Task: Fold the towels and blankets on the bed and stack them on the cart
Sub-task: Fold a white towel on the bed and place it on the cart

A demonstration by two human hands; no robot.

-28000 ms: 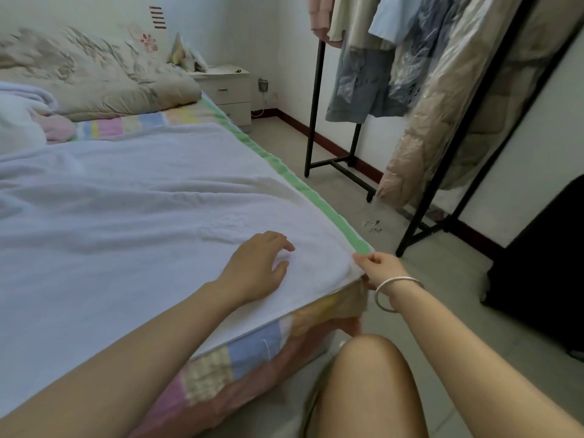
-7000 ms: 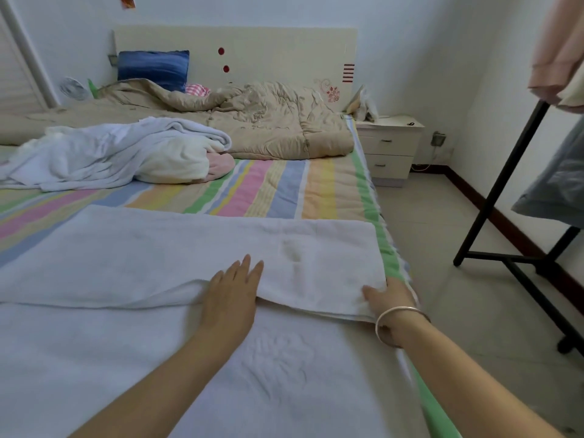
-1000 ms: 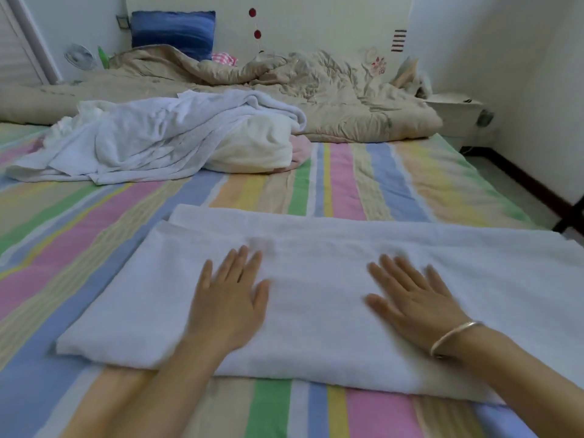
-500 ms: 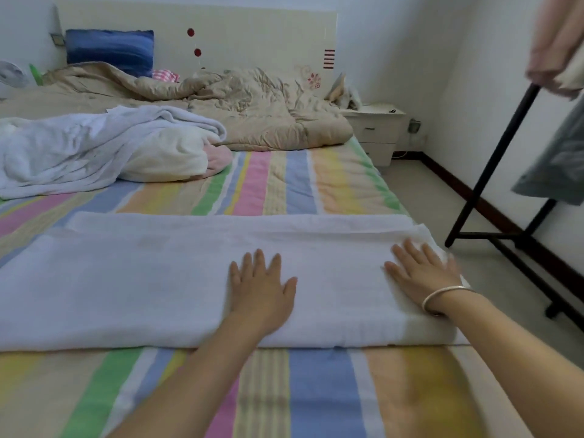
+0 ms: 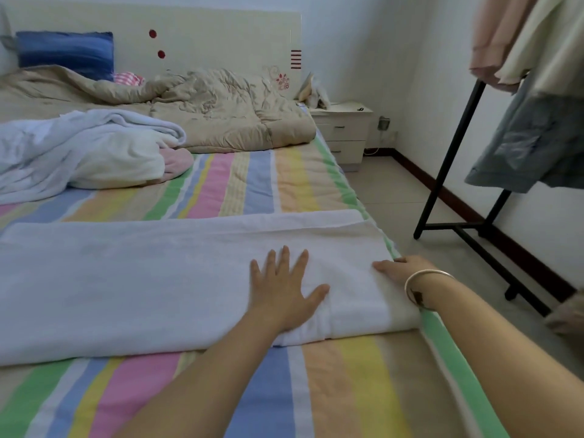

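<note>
A long white towel (image 5: 158, 279), folded into a band, lies across the striped bed (image 5: 347, 390). My left hand (image 5: 284, 289) presses flat on it with the fingers spread, near its right part. At the towel's right end, by the bed's edge, my right hand (image 5: 399, 268) grips the cloth: the thumb lies on top and the fingers curl over the end, out of sight. A heap of unfolded white towels and blankets (image 5: 79, 147) with a pink piece (image 5: 177, 159) sits further up the bed on the left. No cart is in view.
A crumpled beige quilt (image 5: 221, 115) and a blue pillow (image 5: 63, 52) lie at the headboard. A white nightstand (image 5: 344, 128) stands at the bed's far right corner. A black clothes rack (image 5: 448, 153) with hanging garments stands on the tiled floor to the right.
My right hand slid from flat on the towel to its right end and curled over the edge. My left hand shifted slightly right, still flat. The view turned right.
</note>
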